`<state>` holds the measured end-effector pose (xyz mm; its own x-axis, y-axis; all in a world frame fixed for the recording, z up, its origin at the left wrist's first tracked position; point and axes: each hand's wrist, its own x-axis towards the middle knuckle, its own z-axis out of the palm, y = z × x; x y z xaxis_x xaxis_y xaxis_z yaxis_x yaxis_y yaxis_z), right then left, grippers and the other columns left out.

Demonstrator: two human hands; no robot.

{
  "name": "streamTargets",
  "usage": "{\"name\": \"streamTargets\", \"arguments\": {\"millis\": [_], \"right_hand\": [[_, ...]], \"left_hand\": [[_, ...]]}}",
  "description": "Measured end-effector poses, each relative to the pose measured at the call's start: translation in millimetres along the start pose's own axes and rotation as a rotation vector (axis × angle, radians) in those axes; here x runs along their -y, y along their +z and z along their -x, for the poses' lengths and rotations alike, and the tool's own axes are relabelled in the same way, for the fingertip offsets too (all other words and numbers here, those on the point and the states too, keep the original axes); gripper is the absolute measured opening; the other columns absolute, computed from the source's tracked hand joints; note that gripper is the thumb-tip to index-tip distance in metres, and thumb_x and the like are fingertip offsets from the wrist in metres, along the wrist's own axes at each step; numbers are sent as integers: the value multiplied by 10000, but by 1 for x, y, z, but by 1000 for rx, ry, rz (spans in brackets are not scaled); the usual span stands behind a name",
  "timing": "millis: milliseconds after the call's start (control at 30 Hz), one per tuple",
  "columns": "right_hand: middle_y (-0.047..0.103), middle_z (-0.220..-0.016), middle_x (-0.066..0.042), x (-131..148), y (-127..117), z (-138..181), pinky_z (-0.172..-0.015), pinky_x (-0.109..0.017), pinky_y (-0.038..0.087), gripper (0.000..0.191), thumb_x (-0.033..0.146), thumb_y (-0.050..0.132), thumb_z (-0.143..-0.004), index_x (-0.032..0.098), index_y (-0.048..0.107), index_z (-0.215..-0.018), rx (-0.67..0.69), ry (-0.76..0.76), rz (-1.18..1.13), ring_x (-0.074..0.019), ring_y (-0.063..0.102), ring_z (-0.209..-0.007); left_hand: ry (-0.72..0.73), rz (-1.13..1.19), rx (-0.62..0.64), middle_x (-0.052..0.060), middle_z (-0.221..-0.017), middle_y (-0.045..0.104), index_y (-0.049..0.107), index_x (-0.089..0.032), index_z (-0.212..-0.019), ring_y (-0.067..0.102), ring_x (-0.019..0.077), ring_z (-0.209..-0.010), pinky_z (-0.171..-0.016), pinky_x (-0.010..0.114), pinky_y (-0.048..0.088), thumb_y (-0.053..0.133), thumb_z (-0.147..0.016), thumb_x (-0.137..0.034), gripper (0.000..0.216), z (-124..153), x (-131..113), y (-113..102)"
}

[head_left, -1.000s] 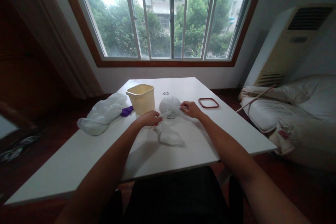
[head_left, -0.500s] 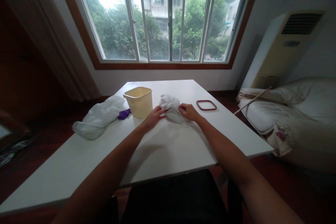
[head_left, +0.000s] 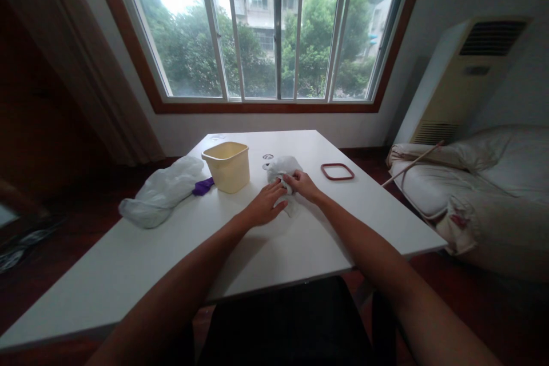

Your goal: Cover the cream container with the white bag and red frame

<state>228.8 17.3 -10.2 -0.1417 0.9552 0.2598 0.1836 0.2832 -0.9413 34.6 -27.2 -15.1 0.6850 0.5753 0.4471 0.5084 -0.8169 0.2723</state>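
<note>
A small white plastic bag (head_left: 283,167) lies bunched on the white table (head_left: 300,240), to the right of a pale yellow tub (head_left: 227,166). My right hand (head_left: 301,184) is closed on the near side of the bag, pinching the plastic. My left hand (head_left: 265,207) lies on the table just in front of the bag, fingers stretched out flat and pressing on a fold of it.
A larger clear plastic bag (head_left: 160,192) lies at the left of the table with a purple thing (head_left: 202,186) beside it. A red rectangular ring (head_left: 337,171) lies to the right. A sofa (head_left: 472,183) and a standing air conditioner (head_left: 454,80) are at the right.
The bag, stretched out between both hands a second ago, is now gathered into a small bundle. My left hand has moved nearer and flattened on the table; my right hand stays on the bag.
</note>
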Motion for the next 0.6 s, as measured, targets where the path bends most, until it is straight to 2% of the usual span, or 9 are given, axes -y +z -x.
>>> {"name": "streamTargets", "arguments": {"millis": [133, 267, 433, 600], "right_hand": [[610, -697, 26, -5, 3, -3, -551, -232, 401, 360, 450, 742, -615, 178, 566, -771, -67, 12, -150, -104, 507, -601], [563, -617, 51, -4, 0, -5, -509, -228, 368, 316, 374, 748, -549, 181, 550, -701, -78, 36, -211, -92, 464, -546], [575, -619, 37, 1, -3, -3, -524, -232, 375, 262, 342, 718, -539, 180, 566, -678, -100, 12, -200, -99, 470, -558], [623, -687, 3, 4, -14, -5, -564, -250, 422, 261, 376, 640, -574, 183, 599, -744, -155, -33, -109, -123, 508, -594]], "left_hand": [[92, -56, 50, 145, -1400, 551, 566, -182, -1325, 352, 294, -1448, -1194, 527, 319, 454, -978, -325, 392, 0, -5, -1], [114, -77, 64, 153, -1457, 504, 556, -173, -1353, 352, 296, -1450, -1185, 525, 341, 469, -973, -310, 414, 0, -8, -3], [121, -81, 33, 129, -1448, 525, 577, -198, -1338, 376, 269, -1443, -1167, 485, 383, 446, -980, -272, 388, -3, -10, -7], [122, -76, -30, 103, -1470, 513, 555, -223, -1363, 416, 248, -1415, -1155, 469, 383, 444, -979, -263, 402, -5, -11, -17]]}}
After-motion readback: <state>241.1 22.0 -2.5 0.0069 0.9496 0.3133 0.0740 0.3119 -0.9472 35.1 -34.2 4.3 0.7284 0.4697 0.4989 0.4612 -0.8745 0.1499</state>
